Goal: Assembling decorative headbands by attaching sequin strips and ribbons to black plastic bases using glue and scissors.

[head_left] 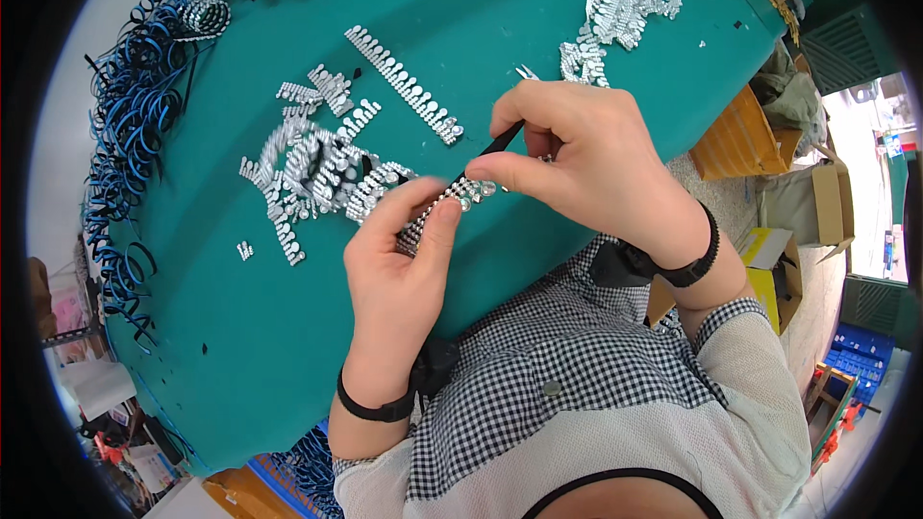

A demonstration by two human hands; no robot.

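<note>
Between the thumb and fingers of my left hand (pixel 394 255) is a rhinestone trim (pixel 468 194) with rows of small beads and larger round clear stones. My right hand (pixel 577 149) is closed beside it, pinching a narrow black strip (pixel 502 139) that runs down to the trim. Where strip and trim meet is partly hidden by my fingertips. Two pointed metal tips (pixel 525 72) show just past my right knuckles; I cannot tell whether that hand holds them. Beyond my hands a straight silver trim piece (pixel 404 82) lies flat on the green table cover (pixel 260 356).
A loose heap of silver trim pieces (pixel 327 168) lies left of my hands. Larger silver piles (pixel 620 5) sit at the far right. Curled blue-black strips (pixel 130 154) line the table's left edge. Cardboard boxes (pixel 735 139) stand right of the table.
</note>
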